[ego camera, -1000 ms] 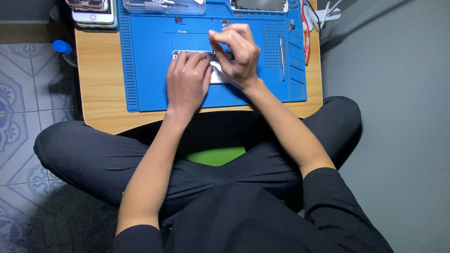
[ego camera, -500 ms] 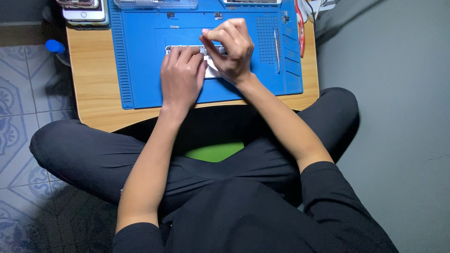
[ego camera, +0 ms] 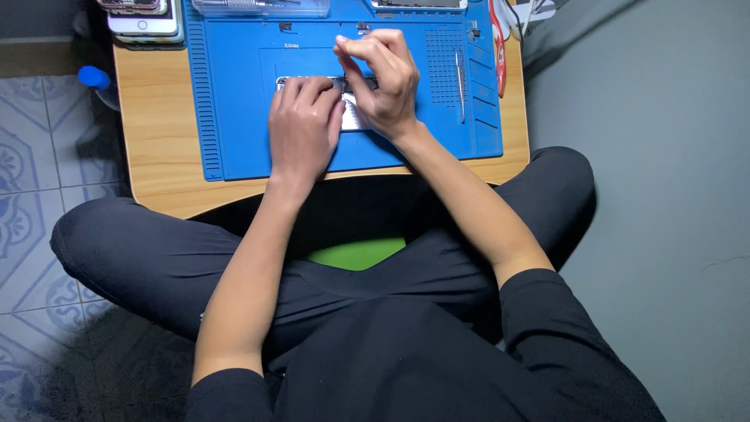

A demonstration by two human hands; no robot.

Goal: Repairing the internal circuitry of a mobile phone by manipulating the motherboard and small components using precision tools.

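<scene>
left hand (ego camera: 303,125) presses opened phone (ego camera: 353,117); right hand (ego camera: 383,82) pinching above.

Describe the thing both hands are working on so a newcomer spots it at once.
Start at the low wooden table over the person's crossed legs; a blue work mat covers most of it. Near the mat's middle lies a small flat silver-grey device, held down by the left hand while the right hand pinches at its top. It alone is under the hands; the phones sit off the mat, at the far left corner.
</scene>
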